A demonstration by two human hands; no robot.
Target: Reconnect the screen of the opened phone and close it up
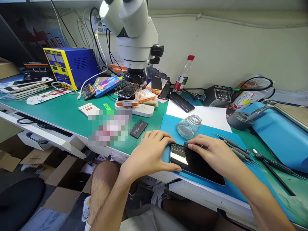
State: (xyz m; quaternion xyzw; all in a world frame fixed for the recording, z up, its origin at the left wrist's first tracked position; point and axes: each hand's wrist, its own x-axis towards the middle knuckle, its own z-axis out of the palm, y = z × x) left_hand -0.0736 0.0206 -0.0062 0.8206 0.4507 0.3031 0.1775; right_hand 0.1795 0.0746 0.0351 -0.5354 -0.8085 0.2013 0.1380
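A smartphone [204, 168] lies on the blue mat [169, 125], its dark glossy screen facing up and reflecting light. My left hand [149, 155] grips its left end, thumb on the near edge and fingers at the far side. Between the thumb and fingers of my right hand [214, 154] is a small black piece [185, 145], held at the phone's far edge; its kind is unclear. Just beyond the hands a glass jar [189, 127] leans over on the mat. Slim grey-handled tools [237, 148] lie right of my right hand.
A microscope [133, 41] rises behind stacked phone parts and boxes. Left of the mat lies a black phone battery [139, 129]. A red-capped bottle [183, 75] stands at the back. Toward the right are a soldering-iron holder [238, 118] and a blue-and-yellow power unit [77, 65] sits left.
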